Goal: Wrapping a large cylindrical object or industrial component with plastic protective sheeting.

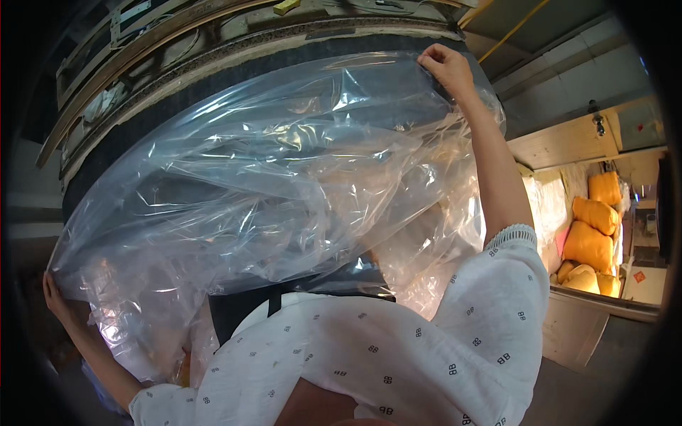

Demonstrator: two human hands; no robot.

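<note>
While both arms spread wide, clear plastic sheet (270,177) drapes over large dark upholstered piece (106,163). Right hand (447,69) pinches sheet's top corner; left hand (53,295) grips lower edge, fingers closed. Step looks like covering. Next move likely needs pulling sheet taut, evenly. Orange cushions (593,238) well apart, right.

The clear plastic sheet (284,177) billows across nearly all the room in front of the person, so no hand passes straight forward without pushing into it. Behind it the dark upholstered block (213,99) and its wooden frame (142,50) close off the top. The left hand (53,295) and right hand (447,67) are pinned at the sheet's far corners. Open room lies only on the right, over the bare floor (604,362) beside the yellow sacks (593,234).
</note>
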